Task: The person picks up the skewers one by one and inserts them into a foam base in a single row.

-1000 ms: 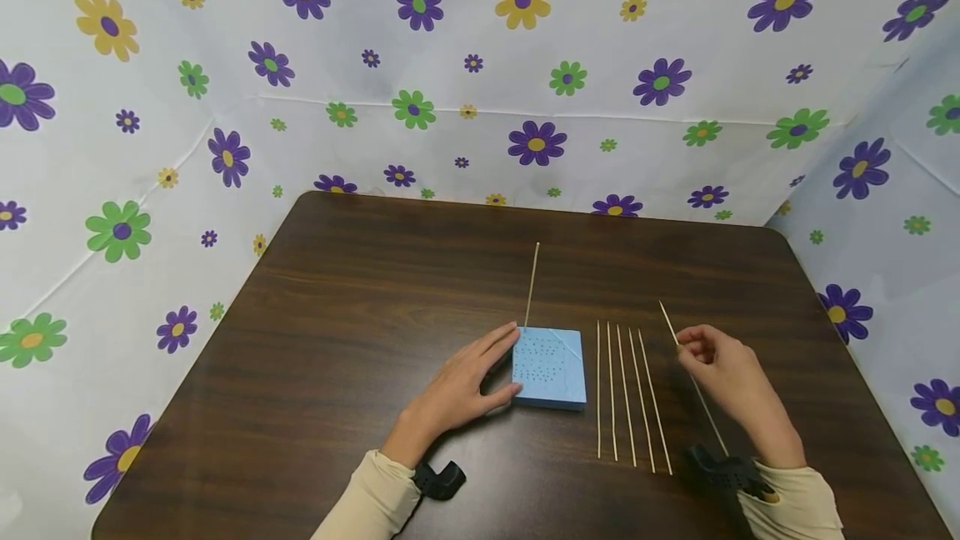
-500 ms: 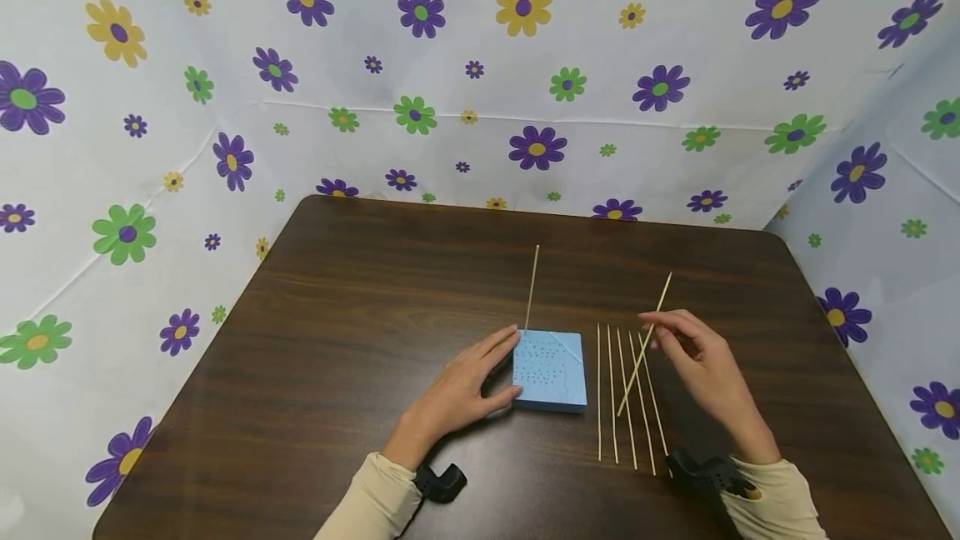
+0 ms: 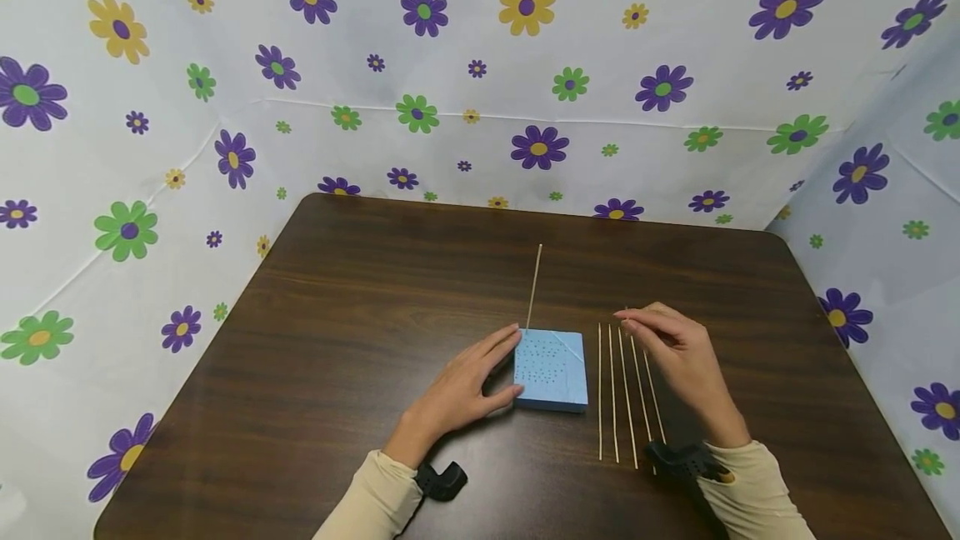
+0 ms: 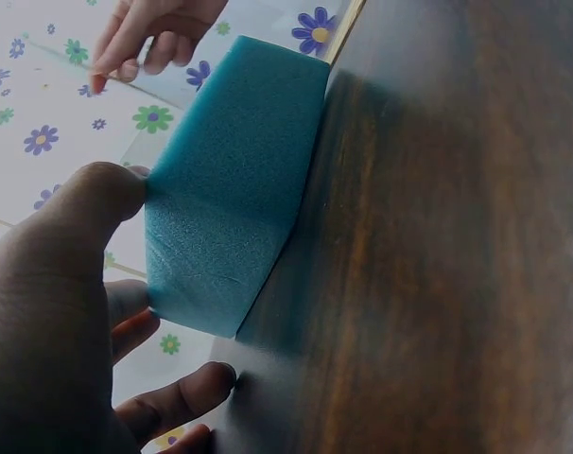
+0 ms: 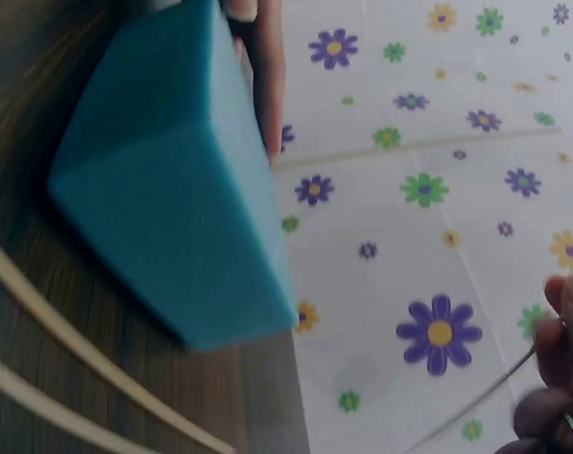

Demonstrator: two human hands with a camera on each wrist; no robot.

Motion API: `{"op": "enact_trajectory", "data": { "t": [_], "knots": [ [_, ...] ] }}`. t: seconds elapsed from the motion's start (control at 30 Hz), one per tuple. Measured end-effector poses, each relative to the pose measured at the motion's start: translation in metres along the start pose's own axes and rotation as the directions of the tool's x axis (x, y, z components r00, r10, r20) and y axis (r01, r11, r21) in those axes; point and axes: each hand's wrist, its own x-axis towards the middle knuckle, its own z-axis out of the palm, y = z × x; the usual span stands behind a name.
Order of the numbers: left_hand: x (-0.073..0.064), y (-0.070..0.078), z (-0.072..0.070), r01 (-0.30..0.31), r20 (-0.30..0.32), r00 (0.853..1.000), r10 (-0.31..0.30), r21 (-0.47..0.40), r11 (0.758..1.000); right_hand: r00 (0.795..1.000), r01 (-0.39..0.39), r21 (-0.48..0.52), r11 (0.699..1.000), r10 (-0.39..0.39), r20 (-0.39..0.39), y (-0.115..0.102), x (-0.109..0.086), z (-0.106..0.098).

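Observation:
A blue foam block (image 3: 562, 369), its top dotted with small holes, lies on the table. One thin wooden skewer (image 3: 534, 286) stands upright at its far left corner. My left hand (image 3: 453, 390) holds the block along its left side, thumb at the near corner and fingers at the far one. Right of the block, my right hand (image 3: 684, 357) is raised over the laid-out skewers and pinches another skewer (image 5: 485, 391) between thumb and fingertips. That skewer is seen almost end-on in the head view, but its length shows in the right wrist view.
Several loose skewers (image 3: 613, 390) lie roughly side by side on the dark wooden table (image 3: 360, 298), just right of the block. A flower-printed sheet (image 3: 450, 40) hangs behind and at both sides of the table.
My right hand has moved left toward the block, bringing its skewer from the right side to above the laid-out ones and turning it. My left hand and the block have stayed put.

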Motion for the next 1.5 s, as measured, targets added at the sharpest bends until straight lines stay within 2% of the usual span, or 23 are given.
{"op": "enact_trajectory", "data": {
  "t": [0.17, 0.27, 0.43, 0.6, 0.77, 1.07, 1.5],
  "knots": [
    [0.0, 0.0, 0.0, -0.009, -0.008, 1.0, 0.009, 0.011, 1.0, 0.999, -0.029, 0.046, 0.999, 0.03, -0.013, -0.011, 0.013, 0.015],
    [0.0, -0.001, -0.001, -0.006, -0.005, 1.0, 0.006, 0.008, 1.0, 0.996, -0.091, 0.057, 0.994, 0.09, 0.029, -0.016, 0.02, 0.024],
    [0.001, -0.001, -0.001, -0.002, 0.0, 1.0, 0.002, 0.008, 1.0, 0.977, -0.186, 0.033, 0.982, 0.182, 0.107, -0.024, 0.033, 0.038],
    [0.0, -0.001, 0.0, 0.0, 0.003, 1.0, 0.0, 0.014, 1.0, 0.963, -0.222, 0.007, 0.975, 0.218, 0.158, -0.026, 0.044, 0.05],
    [0.0, -0.001, 0.0, 0.002, 0.009, 1.0, -0.002, -0.003, 1.0, 0.951, -0.253, 0.031, 0.967, 0.243, 0.191, -0.026, 0.052, 0.06],
    [0.0, -0.003, -0.002, 0.006, 0.021, 1.0, -0.006, -0.003, 1.0, 0.952, -0.237, 0.013, 0.971, 0.23, 0.201, -0.028, 0.059, 0.071],
    [0.0, -0.004, -0.001, -0.001, 0.019, 1.0, 0.0, 0.022, 1.0, 0.971, -0.144, -0.056, 0.988, 0.152, 0.184, -0.031, 0.059, 0.079]
  ]
}}
